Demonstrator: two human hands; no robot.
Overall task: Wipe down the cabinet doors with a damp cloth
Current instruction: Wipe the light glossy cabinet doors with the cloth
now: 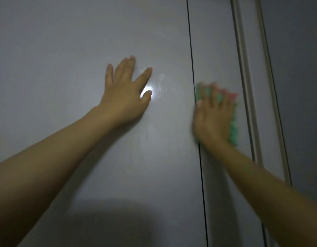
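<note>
1. Against the dark seam (193, 72) between the two cabinet doors, the work sits on both sides: the wide left door (65, 50) carries the bracing hand, the narrow right door (214, 41) carries the cloth.
2. Left of the seam, the left hand (124, 93) lies flat on the left door, fingers straight and spread, its grip slack and holding nothing. A bright glare and faint wet streaks show beside its thumb, toward the seam.
3. Just right of the seam, the right hand (213, 114) presses the green-and-pink cloth (233, 125) flat against the right door. The fingers look extended over it, not curled round it, though motion blur softens them.
4. Further right of the seam stand pale vertical strips (243, 68), probably a frame edge or handle rail.
5. To do this pass well, I judge: keep the palm flat so the whole cloth bears evenly, and overlap strokes from the seam out to the strips.
6. Run the cloth edge along the seam itself, where grime tends to gather.
7. Keep the left hand steady so the door does not rock under pressure.
</note>
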